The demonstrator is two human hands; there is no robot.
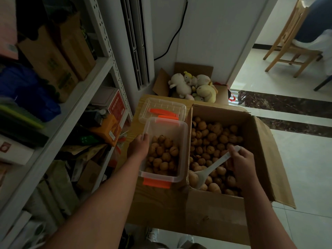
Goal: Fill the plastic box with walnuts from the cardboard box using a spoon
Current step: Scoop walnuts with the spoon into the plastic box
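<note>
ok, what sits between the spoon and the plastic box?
Head view: only the left wall of the cardboard box and a walnut by the bowl of the spoon.

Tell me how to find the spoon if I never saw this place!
Look for the big open cardboard box full of walnuts, right of the plastic box. The right hand holds the spoon there, its bowl dipped among the walnuts near the box's front left corner. It is the only smooth white thing among those round brown walnuts.

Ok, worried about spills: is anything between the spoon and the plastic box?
Only the brown cardboard box's left wall stands between the white plastic spoon and the clear open-topped plastic box with orange clips.
</note>
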